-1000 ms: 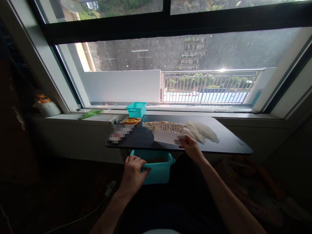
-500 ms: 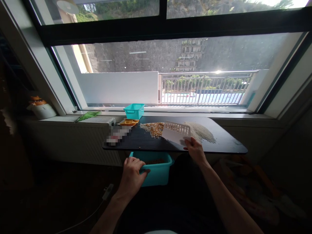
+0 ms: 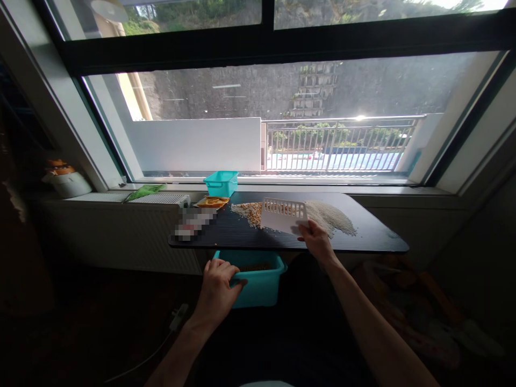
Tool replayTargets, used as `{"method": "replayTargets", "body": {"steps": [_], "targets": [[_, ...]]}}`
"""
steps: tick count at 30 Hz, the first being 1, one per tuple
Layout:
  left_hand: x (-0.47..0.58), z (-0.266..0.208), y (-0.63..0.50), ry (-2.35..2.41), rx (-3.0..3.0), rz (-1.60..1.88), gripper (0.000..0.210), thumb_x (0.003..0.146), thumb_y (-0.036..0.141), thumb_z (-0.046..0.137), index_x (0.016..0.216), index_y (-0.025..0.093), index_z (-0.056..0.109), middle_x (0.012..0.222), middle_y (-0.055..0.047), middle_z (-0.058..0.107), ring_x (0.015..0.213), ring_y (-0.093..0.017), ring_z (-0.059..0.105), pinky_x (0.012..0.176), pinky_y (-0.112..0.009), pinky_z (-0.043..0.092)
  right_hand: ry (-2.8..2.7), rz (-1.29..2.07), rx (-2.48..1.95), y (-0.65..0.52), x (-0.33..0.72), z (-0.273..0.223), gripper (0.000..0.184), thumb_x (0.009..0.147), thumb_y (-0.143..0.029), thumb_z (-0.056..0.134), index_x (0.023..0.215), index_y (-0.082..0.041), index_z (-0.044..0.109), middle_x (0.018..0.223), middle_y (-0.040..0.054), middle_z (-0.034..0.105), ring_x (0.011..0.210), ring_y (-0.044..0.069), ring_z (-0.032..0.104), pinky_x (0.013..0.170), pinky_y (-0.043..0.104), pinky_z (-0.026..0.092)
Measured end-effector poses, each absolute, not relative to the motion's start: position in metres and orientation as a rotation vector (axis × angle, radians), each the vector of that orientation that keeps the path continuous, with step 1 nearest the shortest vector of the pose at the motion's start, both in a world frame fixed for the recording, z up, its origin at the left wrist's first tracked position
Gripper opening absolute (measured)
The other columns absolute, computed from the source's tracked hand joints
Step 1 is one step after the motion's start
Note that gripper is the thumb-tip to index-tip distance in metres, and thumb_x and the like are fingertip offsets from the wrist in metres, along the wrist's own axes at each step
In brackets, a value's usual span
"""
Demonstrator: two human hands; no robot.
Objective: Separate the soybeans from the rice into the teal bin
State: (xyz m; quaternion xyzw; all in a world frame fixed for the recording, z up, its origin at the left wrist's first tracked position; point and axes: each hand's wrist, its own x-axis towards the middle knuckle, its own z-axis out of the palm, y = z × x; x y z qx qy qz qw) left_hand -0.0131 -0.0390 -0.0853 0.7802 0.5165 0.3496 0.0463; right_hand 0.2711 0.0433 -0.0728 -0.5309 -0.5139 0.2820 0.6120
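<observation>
My right hand (image 3: 316, 240) is closed on the near right corner of a white slotted scraper (image 3: 282, 221), which is tilted above the black table. Left of the scraper lies a pile of corn kernels (image 3: 250, 213) mixed with pale grains. To its right spreads a heap of white rice-like grains (image 3: 332, 216). Below the table's front edge, my left hand (image 3: 221, 279) grips the left rim of a turquoise bin (image 3: 260, 290). Some brownish contents (image 3: 256, 266) show inside the bin, too dark to name.
The black tabletop (image 3: 374, 236) stands against the window. A smaller turquoise basket (image 3: 221, 184) sits at its back left, near an orange packet (image 3: 213, 202) and a blurred-out item (image 3: 195, 223). A radiator (image 3: 141, 231) with a green cloth (image 3: 145, 191) is at left. A power strip (image 3: 178, 317) lies below.
My right hand has moved the scraper slightly left, over part of the corn pile. My left hand stays on the bin's rim.
</observation>
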Motion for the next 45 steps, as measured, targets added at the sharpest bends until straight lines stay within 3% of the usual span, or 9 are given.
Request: {"method": "replayTargets", "body": {"steps": [32,45], "targets": [[-0.004,-0.088,-0.034,1.56,2.383,1.085,0.007,0.073,0.019,0.077,0.072,0.019,0.07,0.077,-0.003,0.068,0.087,-0.025,0.058,0.09,-0.051,0.048,-1.132,0.758,-1.154,0.005,0.269,-0.087,0.054,0.055,-0.067,0.079,0.08,-0.019,0.071,0.076,0.0022,0.071,0.069,0.02,0.068,0.06,0.035,0.064],[-0.068,-0.085,-0.035,1.719,2.357,1.065,0.005,0.073,0.02,0.075,0.073,0.02,0.07,0.074,-0.002,0.068,0.087,-0.026,0.058,0.086,-0.046,0.048,-1.317,0.876,-1.037,0.027,0.209,-0.088,0.049,0.065,-0.063,0.075,0.087,-0.02,0.072,0.082,0.0043,0.073,0.074,0.021,0.068,0.062,0.036,0.061]]}}
